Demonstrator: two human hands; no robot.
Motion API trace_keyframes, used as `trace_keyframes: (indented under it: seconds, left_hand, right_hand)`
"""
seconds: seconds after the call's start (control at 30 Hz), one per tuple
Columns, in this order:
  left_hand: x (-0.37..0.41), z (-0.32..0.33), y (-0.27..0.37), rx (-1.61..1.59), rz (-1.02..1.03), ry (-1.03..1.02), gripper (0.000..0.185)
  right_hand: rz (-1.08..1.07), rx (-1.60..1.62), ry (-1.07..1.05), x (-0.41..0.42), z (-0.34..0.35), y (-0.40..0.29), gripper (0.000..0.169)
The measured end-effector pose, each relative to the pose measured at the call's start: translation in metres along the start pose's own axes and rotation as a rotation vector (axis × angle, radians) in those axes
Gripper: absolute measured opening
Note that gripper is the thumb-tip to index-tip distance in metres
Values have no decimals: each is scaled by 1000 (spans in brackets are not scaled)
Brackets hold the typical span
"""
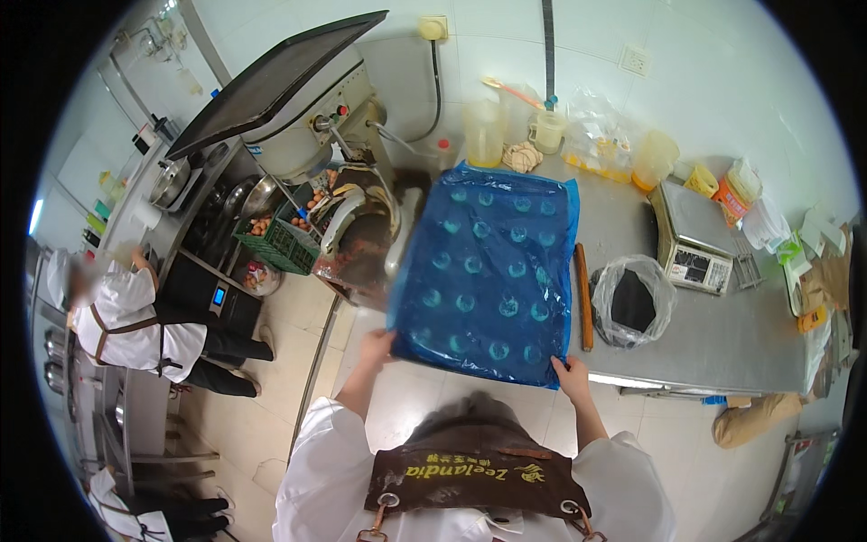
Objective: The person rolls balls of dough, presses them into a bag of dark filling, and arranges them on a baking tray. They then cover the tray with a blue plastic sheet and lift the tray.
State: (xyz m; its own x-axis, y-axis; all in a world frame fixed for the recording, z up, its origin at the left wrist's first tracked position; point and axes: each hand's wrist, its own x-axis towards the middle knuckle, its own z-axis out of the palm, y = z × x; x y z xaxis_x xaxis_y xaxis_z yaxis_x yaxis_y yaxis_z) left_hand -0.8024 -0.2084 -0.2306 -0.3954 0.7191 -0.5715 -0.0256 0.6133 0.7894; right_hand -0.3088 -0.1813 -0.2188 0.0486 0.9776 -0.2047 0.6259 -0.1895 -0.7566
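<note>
A tray in a blue plastic bag [488, 271], with rows of several round pale pieces showing through the film, lies before me, its far part over the steel table and its near edge over the floor. My left hand [379, 347] grips its near left corner. At the near right corner, my right hand [570, 376] pinches the bag between thumb and fingers. Just right of the bag lies a wooden rolling pin [584, 298], beside a container lined with clear plastic [633, 301] with something dark inside.
Along the steel table [711, 339] stand a scale [698, 237], plastic jugs [484, 132] and packets. To the left are a large mixer [291, 149], a black tray [278, 81] above it, and green egg crates [281, 240]. A co-worker [135, 318] stands farther left; another person [129, 508] is below.
</note>
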Motion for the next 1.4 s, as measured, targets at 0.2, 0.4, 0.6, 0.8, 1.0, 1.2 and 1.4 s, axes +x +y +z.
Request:
trace_keyframes:
  seconds: [0.2,0.4,0.6,0.8,1.0,1.2,1.4]
  left_hand:
    - [-16,-4,-14,249,321,282,29]
    - [-20,-20,-16,345,358,149,45]
    - [-30,-95,-24,-23,220,-32,55]
    - [-15,-177,28,-407,243,-95,32]
    - [-25,-234,101,-558,436,-172,36]
    - [-78,-308,226,-881,708,-525,66]
    - [-141,-240,297,-545,668,-224,47]
  right_hand:
    - [-64,-313,-15,23,-35,-31,49]
    - [-429,-152,221,63,-28,-208,41]
    - [-507,628,-403,104,37,-478,55]
    - [-372,935,-414,140,91,-699,53]
    - [-437,855,-361,132,117,-677,29]
    - [-330,909,-436,24,39,-535,41]
    - [-185,838,-242,-7,-18,-361,38]
